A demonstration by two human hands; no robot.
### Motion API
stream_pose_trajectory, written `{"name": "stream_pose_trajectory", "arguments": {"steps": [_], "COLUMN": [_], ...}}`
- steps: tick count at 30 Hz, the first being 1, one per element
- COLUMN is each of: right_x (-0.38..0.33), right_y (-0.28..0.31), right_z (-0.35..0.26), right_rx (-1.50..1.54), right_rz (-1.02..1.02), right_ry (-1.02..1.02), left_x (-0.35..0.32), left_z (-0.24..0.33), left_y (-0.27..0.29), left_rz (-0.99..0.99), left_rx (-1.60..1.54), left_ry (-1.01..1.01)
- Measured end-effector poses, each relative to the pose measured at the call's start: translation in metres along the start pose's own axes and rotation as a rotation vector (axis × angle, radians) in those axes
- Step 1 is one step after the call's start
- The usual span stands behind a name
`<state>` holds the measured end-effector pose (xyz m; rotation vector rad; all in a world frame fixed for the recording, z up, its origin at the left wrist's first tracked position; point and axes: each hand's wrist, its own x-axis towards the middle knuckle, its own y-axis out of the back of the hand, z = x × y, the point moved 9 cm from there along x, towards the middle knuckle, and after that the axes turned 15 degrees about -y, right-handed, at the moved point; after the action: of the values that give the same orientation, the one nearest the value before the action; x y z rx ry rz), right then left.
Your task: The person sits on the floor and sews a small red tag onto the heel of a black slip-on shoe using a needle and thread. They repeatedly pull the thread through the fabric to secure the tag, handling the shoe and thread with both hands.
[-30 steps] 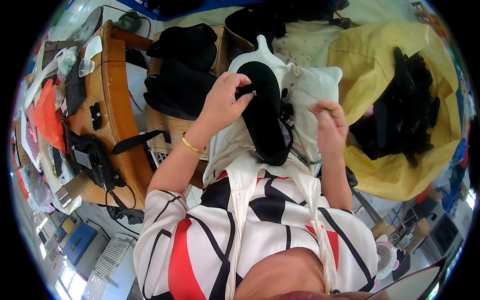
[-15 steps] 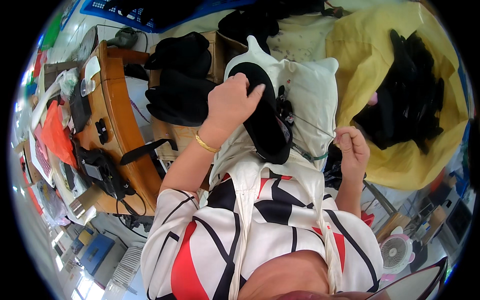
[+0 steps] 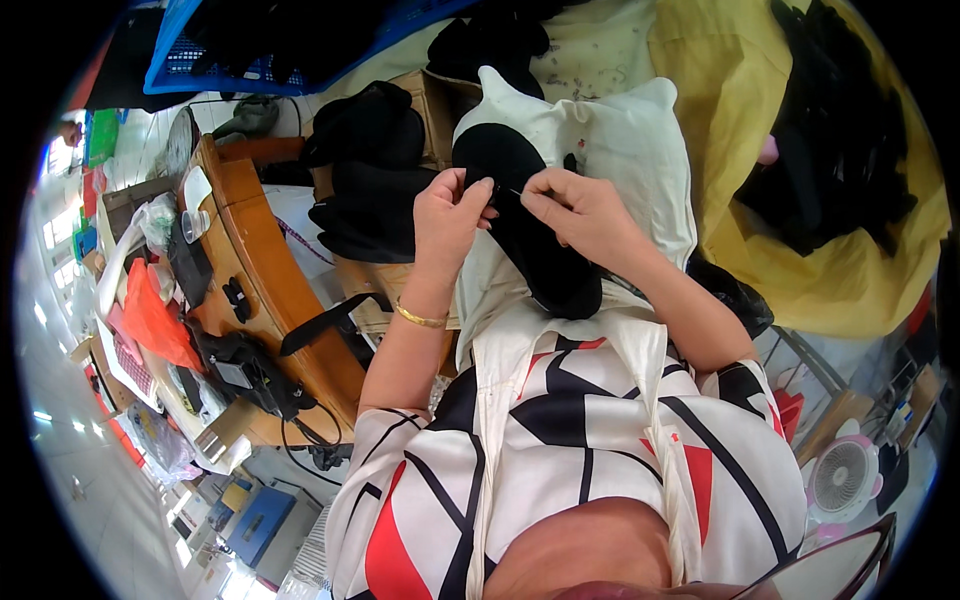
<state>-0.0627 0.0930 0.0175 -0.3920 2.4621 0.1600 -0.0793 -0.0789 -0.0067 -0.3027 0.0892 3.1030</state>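
Observation:
A black cloth shoe [image 3: 545, 255] lies slantwise over a white cushion [image 3: 640, 150] on my lap. My left hand [image 3: 450, 215] is closed at the shoe's upper half, thumb and fingertips pinching at its surface; a small dark, shiny bit shows beside the thumb. Just right of it, my right hand [image 3: 575, 205] pinches a thin needle [image 3: 514, 190] whose tip points toward the left fingertips. The two hands almost meet above the shoe. Whatever lies under the left fingers is hidden.
More black shoes [image 3: 375, 205] rest on a cardboard box [image 3: 430, 110] at the left. A yellow sack [image 3: 700, 90] of black pieces stands at the right. Further left is a wooden table [image 3: 255, 240] with a black bag [image 3: 245, 365]; a blue crate [image 3: 170, 60] sits at the back.
My right hand has come from the right, where it held a thread drawn taut, to the shoe. My left hand has changed from holding the shoe to a pinch; the shoe has rolled, hiding its opening.

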Motion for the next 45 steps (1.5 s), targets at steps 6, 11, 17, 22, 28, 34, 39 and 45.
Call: {"name": "stream_pose_trajectory", "arguments": {"steps": [6,11,17,22,28,34,39,45], "right_x": [0.002,0.018,0.010,0.010,0.014,0.022,0.020,0.021], "right_y": [-0.002,-0.007,-0.007,-0.006,-0.006,-0.010,-0.013,-0.009], "right_z": [-0.031,-0.032,-0.019,-0.016,-0.014,0.000,0.000,-0.005], "right_rx": [0.135,-0.181,-0.332,-0.329,-0.352,-0.325,-0.325,-0.402], "right_rz": [0.042,0.070,0.107,0.114,0.103,0.137,0.206,0.216], "right_ry": [0.163,0.154,0.113,0.117,0.098,0.175,0.254,0.340], "left_x": [-0.005,-0.005,-0.006,-0.004,-0.002,-0.001,0.001,0.002], "left_z": [-0.002,0.001,-0.001,-0.004,-0.005,-0.012,-0.019,-0.015], "left_y": [0.002,0.000,0.002,0.001,0.002,0.001,0.000,-0.001], "left_rz": [0.029,0.035,0.031,0.031,0.043,0.010,-0.043,-0.045], "left_rx": [-0.019,0.003,-0.081,-0.063,-0.054,-0.122,-0.178,-0.185], "left_ry": [-0.045,-0.064,-0.055,-0.021,-0.021,0.088,0.162,0.175]}}
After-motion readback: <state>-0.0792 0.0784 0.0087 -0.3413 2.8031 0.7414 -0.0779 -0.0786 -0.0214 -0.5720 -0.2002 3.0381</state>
